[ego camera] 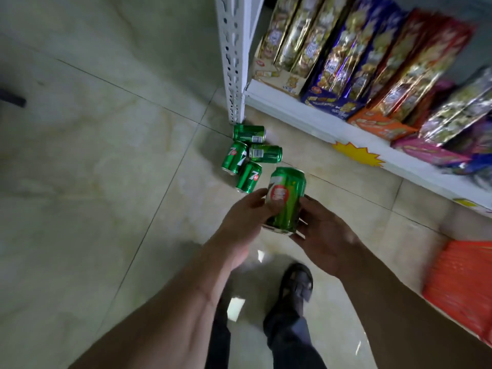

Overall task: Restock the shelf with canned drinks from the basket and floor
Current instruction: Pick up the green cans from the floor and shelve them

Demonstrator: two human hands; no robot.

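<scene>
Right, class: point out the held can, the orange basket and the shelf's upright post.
held can (pixel 288 198), head view, green side wall.
orange basket (pixel 460 286), head view, ribbed side.
upright post (pixel 234 62), head view, perforated white face.

Both hands' fingers curled, gripping

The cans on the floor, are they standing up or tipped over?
Tipped over: all four floor cans lie on their sides, clustered by the shelf post.
</scene>
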